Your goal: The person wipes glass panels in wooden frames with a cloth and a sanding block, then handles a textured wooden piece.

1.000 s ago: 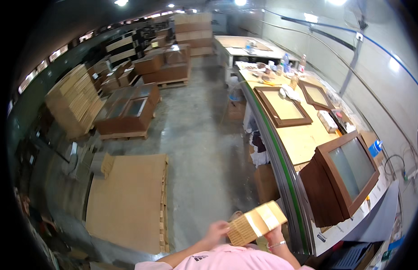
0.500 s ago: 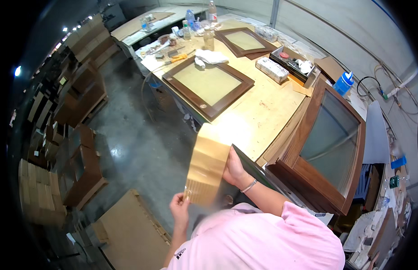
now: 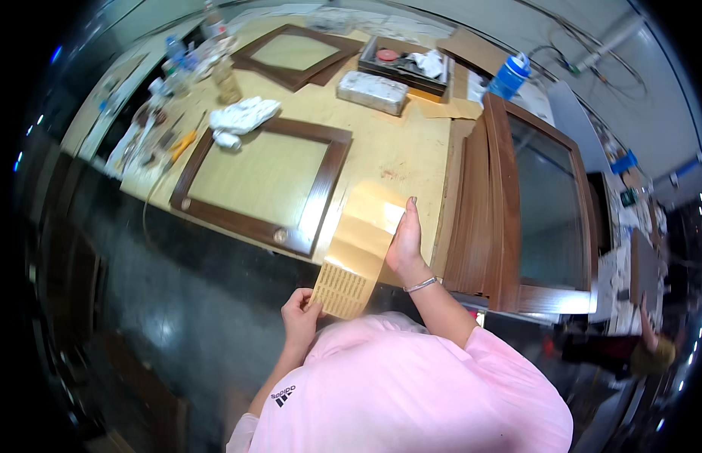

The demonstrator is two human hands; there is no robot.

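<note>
The person in the pink shirt stands at the near edge of the long pale wooden workbench (image 3: 411,151) holding a long tan sheet of sandpaper-like paper (image 3: 358,253), glossy on its far part and ruled with rows of small dark print on its near end. The left hand (image 3: 300,315) pinches the near corner, fingers closed on the sheet's edge. The right hand (image 3: 405,240), a thin silver bangle at its wrist, lies flat and open-fingered along the sheet's right edge, pressing or steadying it; I cannot tell whether a thumb is tucked under.

The sheet's long axis runs from the near left, off the bench edge, to the far right, onto the benchtop. Its far end lies over the bench, just right of the near corner of a dark brown wooden frame with a pale panel (image 3: 264,181). The right hand is nearer the far end; the left holds the overhanging end.

To the right, a taller dark brown glazed door frame (image 3: 543,204) rests on a stack of boards. Farther off are a white crumpled rag (image 3: 243,115), a grey rectangular block (image 3: 372,91), a dark tray of oddments (image 3: 407,64), a second brown frame (image 3: 298,54) and a blue bottle with a white cap (image 3: 509,75).
</note>
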